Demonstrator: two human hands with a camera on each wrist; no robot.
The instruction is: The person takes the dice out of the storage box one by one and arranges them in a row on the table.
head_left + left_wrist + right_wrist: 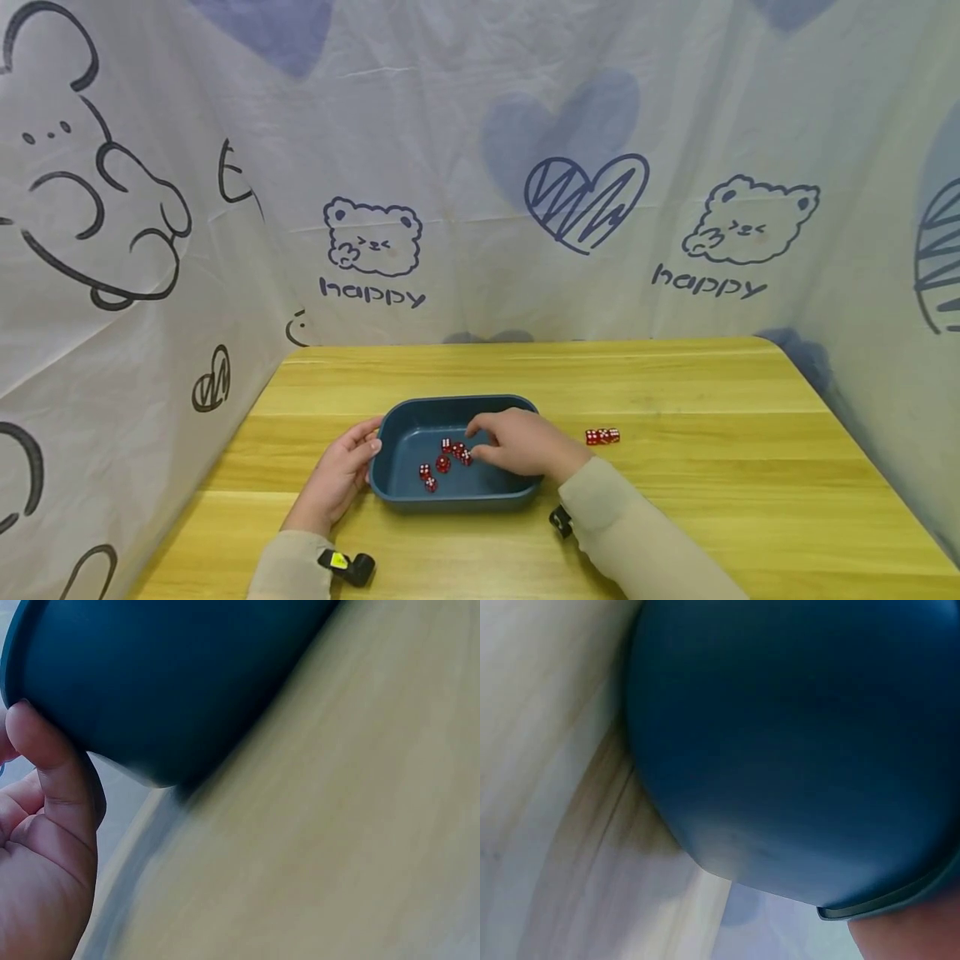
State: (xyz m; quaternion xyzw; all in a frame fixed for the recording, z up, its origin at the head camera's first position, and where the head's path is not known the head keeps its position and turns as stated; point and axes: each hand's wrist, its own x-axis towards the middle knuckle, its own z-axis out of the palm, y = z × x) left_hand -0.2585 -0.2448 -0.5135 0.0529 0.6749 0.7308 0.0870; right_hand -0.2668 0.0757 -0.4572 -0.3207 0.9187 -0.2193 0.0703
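Note:
A dark blue rectangular tray [405, 497] with rounded corners sits on the table. Several red dice with white pips [443, 464] lie loose on its floor. My left hand [339, 473] grips the tray's left end, thumb over the rim; the left wrist view shows the thumb against the tray wall [172, 682]. Over the tray's right end reaches my right hand [517, 443], its index finger and thumb apart and pointing left, the thumb tip right at the nearest dice. In the right wrist view, the tray's outer wall [795, 765] hides most of this hand.
To the right of the tray, a short row of red dice [603, 437] stands on the yellow wood-grain table [712, 467]. White cloth [480, 267] printed with bears and hearts hangs behind and at both sides. Each wrist carries a small black camera [351, 567].

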